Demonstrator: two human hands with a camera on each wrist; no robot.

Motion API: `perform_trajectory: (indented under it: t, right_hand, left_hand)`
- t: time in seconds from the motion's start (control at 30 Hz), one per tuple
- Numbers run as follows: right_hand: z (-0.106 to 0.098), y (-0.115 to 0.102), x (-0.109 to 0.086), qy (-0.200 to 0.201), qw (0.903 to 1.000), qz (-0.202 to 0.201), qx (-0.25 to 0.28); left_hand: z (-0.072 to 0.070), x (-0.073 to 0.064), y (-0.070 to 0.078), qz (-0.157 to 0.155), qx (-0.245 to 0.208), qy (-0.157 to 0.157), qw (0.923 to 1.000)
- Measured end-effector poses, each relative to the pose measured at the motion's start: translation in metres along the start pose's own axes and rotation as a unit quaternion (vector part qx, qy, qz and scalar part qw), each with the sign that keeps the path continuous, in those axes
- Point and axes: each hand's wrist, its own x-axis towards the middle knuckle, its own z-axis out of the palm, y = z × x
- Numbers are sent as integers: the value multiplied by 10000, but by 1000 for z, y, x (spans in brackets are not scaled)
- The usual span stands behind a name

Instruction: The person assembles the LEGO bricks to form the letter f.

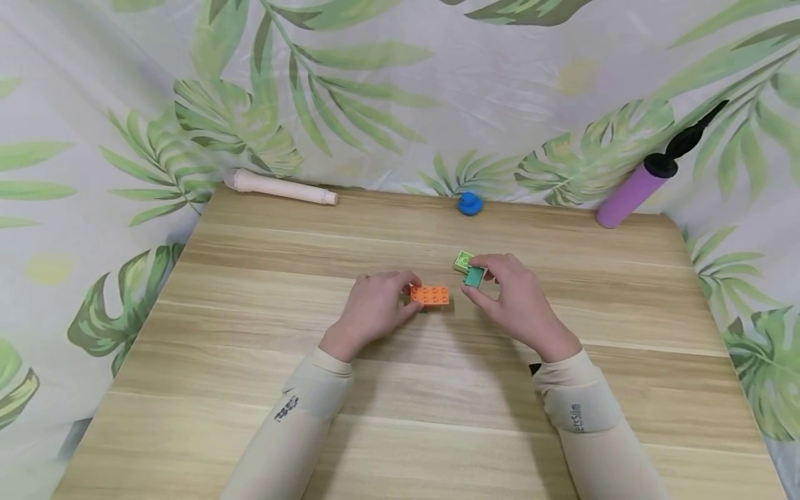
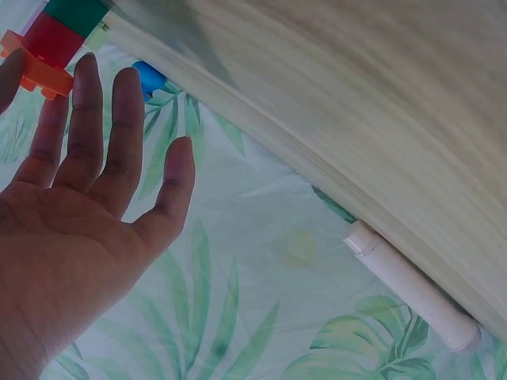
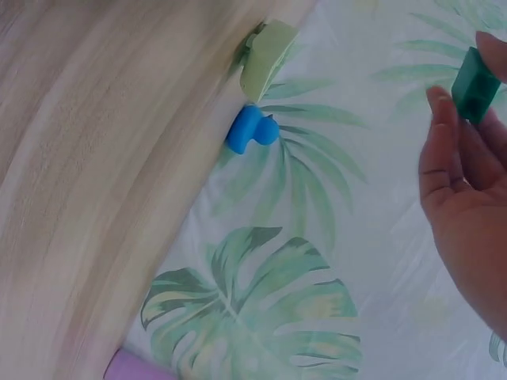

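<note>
My left hand (image 1: pixel 377 305) pinches an orange building brick (image 1: pixel 430 296) by its left end, thumb at the near side and a finger at the far side. In the left wrist view the orange brick is joined to a red brick (image 2: pixel 53 39), which is joined to a green brick (image 2: pixel 75 14) at the table. My right hand (image 1: pixel 519 298) holds a separate green brick (image 1: pixel 474 276) between thumb and fingertips, off to the right of the stack. Just behind that brick, a light green brick (image 1: pixel 463 260) lies on the table.
A small blue duck-like toy (image 1: pixel 470 203) sits at the table's back edge. To the left along that edge lies a pale pink microphone-shaped thing (image 1: pixel 284 189). A purple hand pump (image 1: pixel 632 194) with a black nozzle leans at the back right. Leaf-patterned cloth (image 1: pixel 375 104) hangs behind the wooden table (image 1: pixel 250 389).
</note>
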Motion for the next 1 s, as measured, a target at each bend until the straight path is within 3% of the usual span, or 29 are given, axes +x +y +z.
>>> perform_trajectory:
  t: [0.23, 0.77, 1.0]
  right_hand:
    - [8, -1, 1, 266, 9991, -264, 214]
    - [29, -16, 7, -879, 9953, 174, 362]
    - [35, -18, 11, -912, 9957, -74, 158]
  left_hand:
    - [0, -1, -1, 23, -43, 14, 10000]
    - [0, -3, 0, 116, -94, 57, 9999]
    - [-2, -3, -2, 119, -153, 40, 9998]
